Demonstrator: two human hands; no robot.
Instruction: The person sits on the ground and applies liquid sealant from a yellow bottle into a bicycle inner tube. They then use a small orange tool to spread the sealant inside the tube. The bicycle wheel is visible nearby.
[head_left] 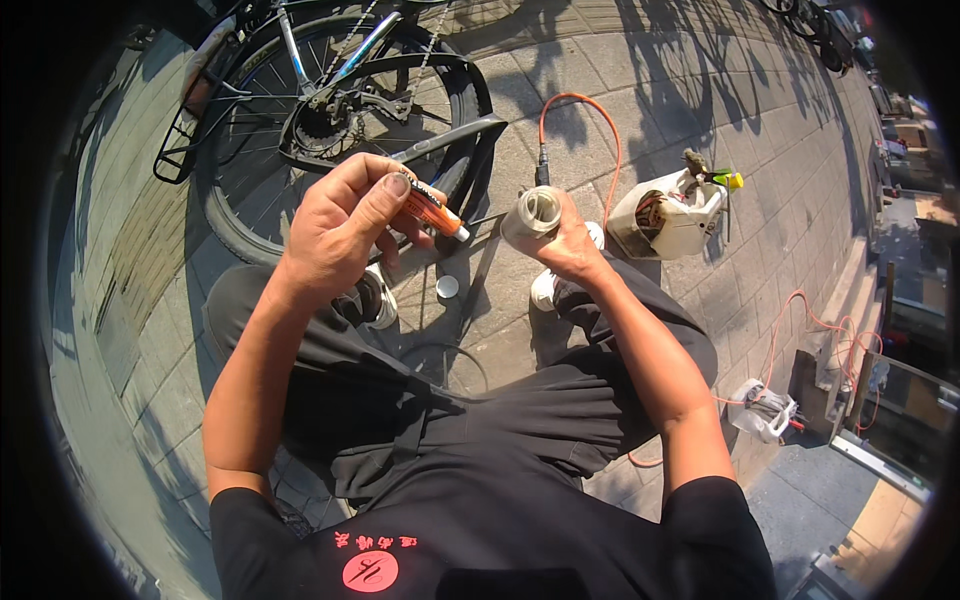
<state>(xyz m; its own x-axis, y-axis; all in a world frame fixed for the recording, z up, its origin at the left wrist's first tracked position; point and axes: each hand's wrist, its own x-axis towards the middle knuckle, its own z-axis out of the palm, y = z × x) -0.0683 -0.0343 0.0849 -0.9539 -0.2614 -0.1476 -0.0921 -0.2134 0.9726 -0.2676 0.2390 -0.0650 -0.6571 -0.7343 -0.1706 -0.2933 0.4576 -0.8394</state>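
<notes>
My left hand [345, 225] is closed around a small orange tube [430, 208] with dark markings, its white tip pointing down and right. My right hand [575, 240] grips a pale, see-through jar [531, 216] whose round open mouth faces up. On the paving between my feet lies a white round lid [447, 287]. Beyond my left hand is a bicycle's spoked wheel [250, 140] with its chain and gears. A loose dark rubber strip [483, 130], like a tyre or inner tube, hangs off the wheel's right side.
Right of my right hand stands a cut-open white jug [685, 225] holding tools. An orange hose [612, 125] with a black fitting [543, 170] curves over the paving. Farther right, a white container [762, 410] sits beside a step, near more orange hose [790, 300].
</notes>
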